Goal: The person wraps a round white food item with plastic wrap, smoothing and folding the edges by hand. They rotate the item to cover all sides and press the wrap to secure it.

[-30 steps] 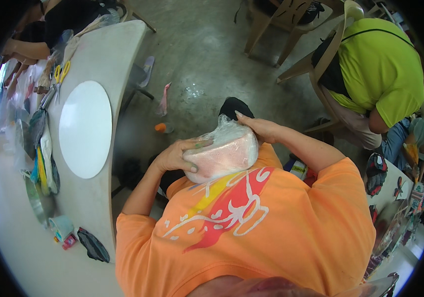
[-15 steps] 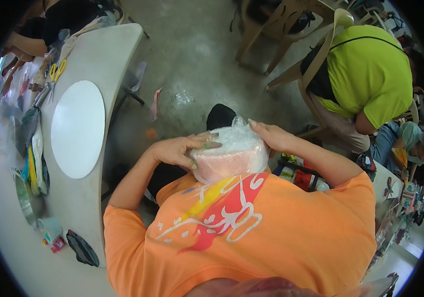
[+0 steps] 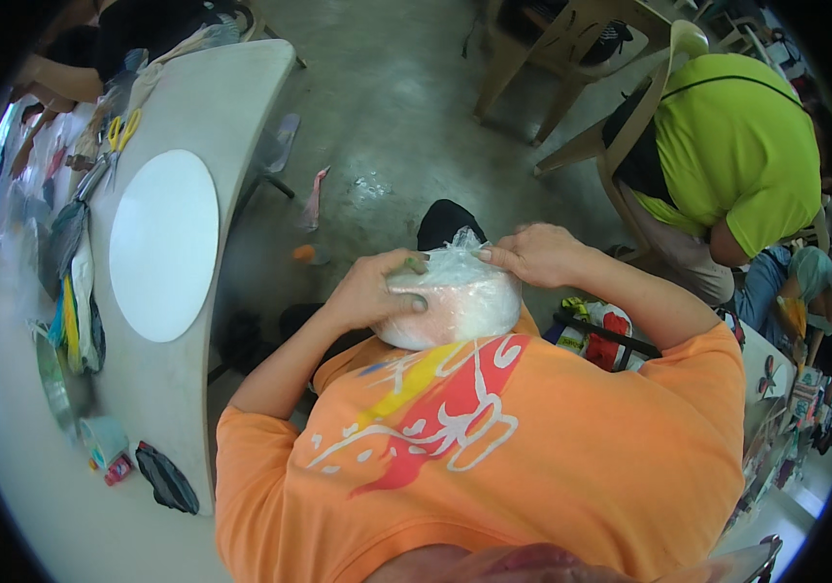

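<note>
A round pale pink bundle point(image 3: 450, 316) wrapped in clear, crinkled plastic sits on my lap against my orange shirt, its plastic gathered at the top. My left hand point(image 3: 377, 291) grips its left side, thumb on the front face and fingers curled over the upper edge. At the upper right, my right hand point(image 3: 532, 255) pinches the gathered plastic between thumb and fingers.
A white table point(image 3: 246, 97) on my left holds an oval white board point(image 3: 163, 245), yellow-handled scissors point(image 3: 121, 133) and coloured materials. A person in lime green point(image 3: 731, 155) sits on a plastic chair at right. Another person point(image 3: 66, 73) is at upper left. A bag point(image 3: 586, 325) is beside me.
My right hand has shifted from the bundle's right side up onto the gathered plastic top, fingers now more curled. My left hand still grips the left side, slightly shifted.
</note>
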Tool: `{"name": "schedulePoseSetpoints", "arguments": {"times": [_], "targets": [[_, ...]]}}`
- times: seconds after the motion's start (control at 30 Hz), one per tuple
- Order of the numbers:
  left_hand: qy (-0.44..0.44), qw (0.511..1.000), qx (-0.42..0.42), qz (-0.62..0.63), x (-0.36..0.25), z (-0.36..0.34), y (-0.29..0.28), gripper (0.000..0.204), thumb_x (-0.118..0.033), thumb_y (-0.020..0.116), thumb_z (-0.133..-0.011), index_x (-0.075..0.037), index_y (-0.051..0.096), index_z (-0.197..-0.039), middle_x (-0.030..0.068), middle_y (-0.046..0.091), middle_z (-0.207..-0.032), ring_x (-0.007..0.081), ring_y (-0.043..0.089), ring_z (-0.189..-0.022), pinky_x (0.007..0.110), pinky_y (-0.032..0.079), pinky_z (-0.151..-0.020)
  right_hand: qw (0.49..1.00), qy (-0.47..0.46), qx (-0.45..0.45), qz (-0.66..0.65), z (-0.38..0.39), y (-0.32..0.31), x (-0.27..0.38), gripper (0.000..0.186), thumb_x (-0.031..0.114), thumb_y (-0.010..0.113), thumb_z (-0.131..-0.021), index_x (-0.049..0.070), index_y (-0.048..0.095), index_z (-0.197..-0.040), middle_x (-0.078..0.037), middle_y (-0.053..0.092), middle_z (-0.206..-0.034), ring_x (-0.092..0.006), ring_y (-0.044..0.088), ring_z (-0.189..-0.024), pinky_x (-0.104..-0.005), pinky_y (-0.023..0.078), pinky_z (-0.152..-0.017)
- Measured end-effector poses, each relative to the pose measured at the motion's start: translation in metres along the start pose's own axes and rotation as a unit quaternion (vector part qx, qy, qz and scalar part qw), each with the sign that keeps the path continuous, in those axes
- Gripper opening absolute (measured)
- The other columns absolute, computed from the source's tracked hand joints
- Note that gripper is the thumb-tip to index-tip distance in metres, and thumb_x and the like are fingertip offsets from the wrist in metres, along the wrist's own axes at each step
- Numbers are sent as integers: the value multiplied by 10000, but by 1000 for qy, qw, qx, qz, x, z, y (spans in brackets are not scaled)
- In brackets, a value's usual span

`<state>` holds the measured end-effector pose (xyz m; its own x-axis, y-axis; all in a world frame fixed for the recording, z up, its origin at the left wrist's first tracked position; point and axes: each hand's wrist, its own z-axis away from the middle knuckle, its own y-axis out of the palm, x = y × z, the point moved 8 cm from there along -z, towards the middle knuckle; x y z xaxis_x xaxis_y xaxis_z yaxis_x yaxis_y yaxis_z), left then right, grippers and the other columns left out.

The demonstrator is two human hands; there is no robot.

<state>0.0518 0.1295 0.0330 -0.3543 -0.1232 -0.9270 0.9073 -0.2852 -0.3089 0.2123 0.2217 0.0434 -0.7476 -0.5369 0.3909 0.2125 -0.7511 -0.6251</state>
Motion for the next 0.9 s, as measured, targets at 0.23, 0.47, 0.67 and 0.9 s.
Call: {"name": "schedulePoseSetpoints", "arguments": {"times": [0.23, 0.47, 0.67, 0.9], "targets": [[86, 995, 54, 4, 18, -14, -9, 496, -261, 744, -578, -48, 587, -998, 116, 627, -978, 267, 594, -931, 330, 444, -821, 946, -42, 63, -314, -39, 10, 9, 605, 547, 449, -858, 0, 591, -1075, -136, 593, -1074, -196, 527, -991, -317, 387, -882], [80, 995, 55, 32, 22, -12, -8, 527, -317, 757, -564, -49, 584, -984, 113, 626, -935, 251, 596, -890, 324, 445, -780, 911, -152, 83, -373, -54, 6, 39, 232, 180, 669, -773, 9, 575, -900, -20, 598, -884, -94, 526, -770, -232, 422, -681], [66, 996, 46, 49, 26, -12, -6, 661, -498, 739, -542, -25, 577, -974, 96, 619, -908, 199, 589, -865, 300, 441, -757, 774, -99, 111, -616, -67, 26, 43, 310, 209, 658, -767, -19, 546, -943, -72, 597, -855, -156, 554, -764, -289, 437, -663], [38, 998, 35, 40, 36, -11, -6, 738, -596, 729, -521, -13, 575, -946, 79, 610, -864, 175, 585, -810, 289, 435, -720, 930, -240, -33, -274, -72, 10, 55, 350, 227, 672, -739, -21, 548, -952, -136, 604, -868, -206, 570, -811, -310, 441, -729]]}}
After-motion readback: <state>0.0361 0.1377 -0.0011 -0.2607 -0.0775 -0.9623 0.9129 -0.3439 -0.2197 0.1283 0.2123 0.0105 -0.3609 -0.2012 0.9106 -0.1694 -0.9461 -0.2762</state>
